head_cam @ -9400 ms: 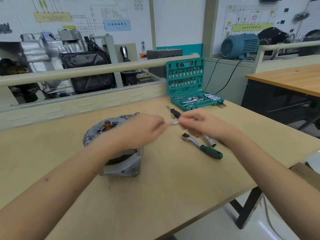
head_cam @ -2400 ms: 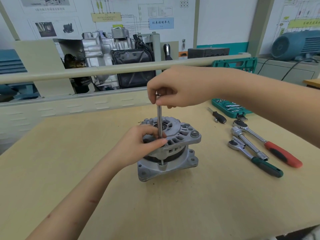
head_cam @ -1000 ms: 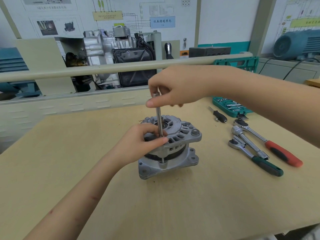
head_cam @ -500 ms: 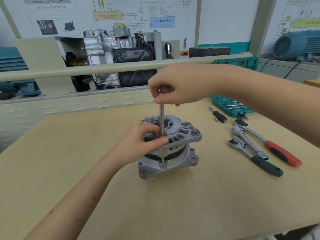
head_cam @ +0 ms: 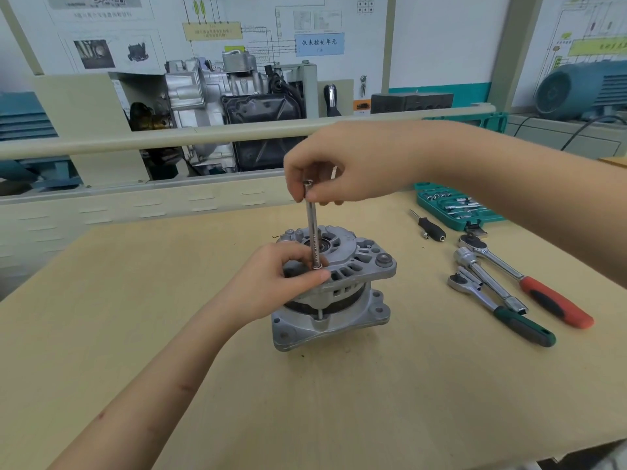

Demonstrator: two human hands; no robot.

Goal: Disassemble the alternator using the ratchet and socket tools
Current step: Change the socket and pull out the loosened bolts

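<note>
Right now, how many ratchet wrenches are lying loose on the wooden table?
3, all right of the grey metal alternator: the red-handled ratchet farthest right, the green-handled ratchet nearest, and an all-metal ratchet between them. More may sit in the teal socket case.

Workshop backdrop behind a pale wooden bench [head_cam: 135, 334]
Far left, a cutaway engine unit [head_cam: 217, 106] on its stand behind a cream rail [head_cam: 169, 139]; above, wall posters with wiring diagrams [head_cam: 258, 32]; far right, a blue electric motor [head_cam: 583, 89] with a black cable trailing down
</note>
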